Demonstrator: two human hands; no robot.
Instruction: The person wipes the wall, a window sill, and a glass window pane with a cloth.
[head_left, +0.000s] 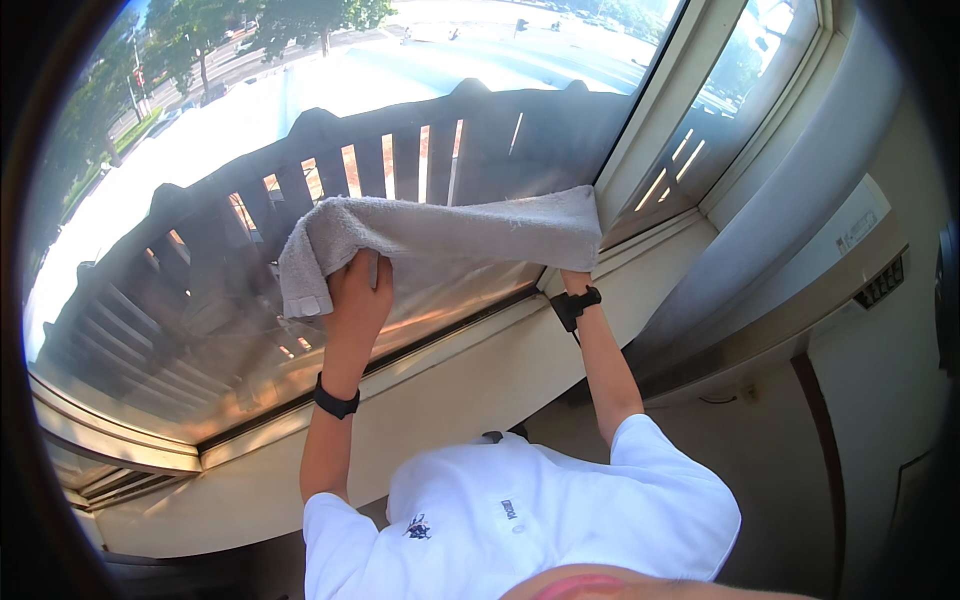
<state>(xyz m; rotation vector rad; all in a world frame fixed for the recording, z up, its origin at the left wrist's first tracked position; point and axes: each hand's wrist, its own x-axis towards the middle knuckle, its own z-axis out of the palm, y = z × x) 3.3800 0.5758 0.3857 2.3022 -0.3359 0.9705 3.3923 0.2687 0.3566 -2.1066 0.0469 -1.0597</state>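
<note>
A grey terry towel (457, 229) spans the lower part of a large window pane (480, 161), stretched sideways between my two hands. My left hand (361, 289) grips its lower edge near the left end, where a loose flap with a small pale tag hangs down. At the other end, beside the window's upright frame, the towel covers most of my right hand (576, 279). Only the wrist area shows there; the fingers are hidden, but that end of the cloth is held up by this hand. Both wrists wear black bands.
Below the pane runs a pale sill (450, 409) with a dark track. An upright window frame (645, 97) stands right of the towel. Further right are a thick pale rounded column or pipe (780, 202) and a white unit with a dark vent (881, 281). Outside is a slatted railing (405, 161).
</note>
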